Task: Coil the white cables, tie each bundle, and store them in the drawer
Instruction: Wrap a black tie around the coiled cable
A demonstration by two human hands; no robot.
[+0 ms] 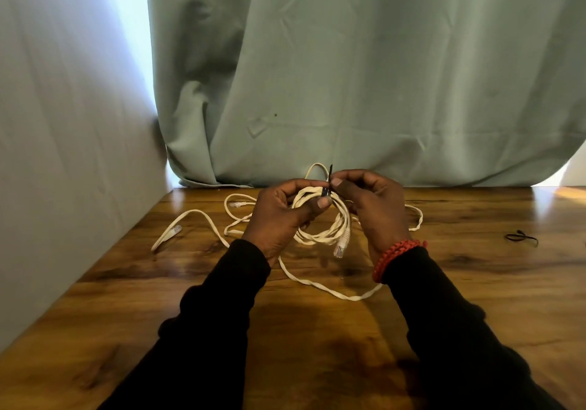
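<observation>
A coiled bundle of white flat cable (339, 222) hangs between my hands above the wooden table (475, 282); its clear plug dangles at the bottom. My left hand (282, 216) grips the coil's left side, thumb pressed on top. My right hand (371, 206) pinches a black tie (328, 187) that wraps the top of the coil, one end sticking up. More loose white cable (196, 219) lies spread on the table behind and below my hands, with plugs at the left. No drawer is visible.
A second black tie (521, 237) lies on the table at the right. A pale green curtain (348, 76) hangs behind the table's far edge. A white wall (63, 156) runs along the left side. A red beaded bracelet sits on my right wrist.
</observation>
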